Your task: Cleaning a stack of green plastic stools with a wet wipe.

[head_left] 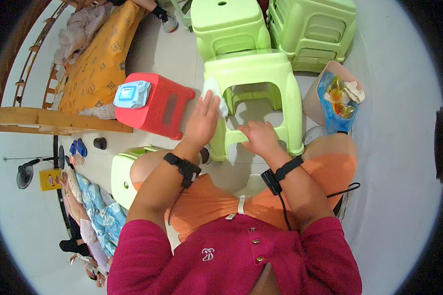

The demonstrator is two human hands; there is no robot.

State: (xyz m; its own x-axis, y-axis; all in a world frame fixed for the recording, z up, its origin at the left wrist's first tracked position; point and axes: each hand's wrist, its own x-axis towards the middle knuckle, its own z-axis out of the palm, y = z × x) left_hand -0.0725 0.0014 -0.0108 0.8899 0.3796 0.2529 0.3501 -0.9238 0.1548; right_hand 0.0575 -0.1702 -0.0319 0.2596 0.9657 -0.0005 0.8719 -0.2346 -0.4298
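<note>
In front of me stands a light green plastic stool point(251, 69), its open side and lower crossbar facing me. My left hand point(203, 120) lies with fingers stretched along the stool's left edge. Between those fingers and the plastic is a white wipe point(220, 101), partly hidden by the hand. On the lower crossbar rests my right hand point(259, 137), its fingers bent over the bar. A soft blue-and-white pack of wipes point(133, 94) sits on a red plastic stool point(155, 105) to the left.
More green stools point(229, 29) and a green stack point(312, 32) stand behind. A bin point(317, 93) with a blue liner holds rubbish at right, near a white wall point(394, 147). Another green stool point(123, 179) is by my left knee. A bed point(96, 59) and other people are at left.
</note>
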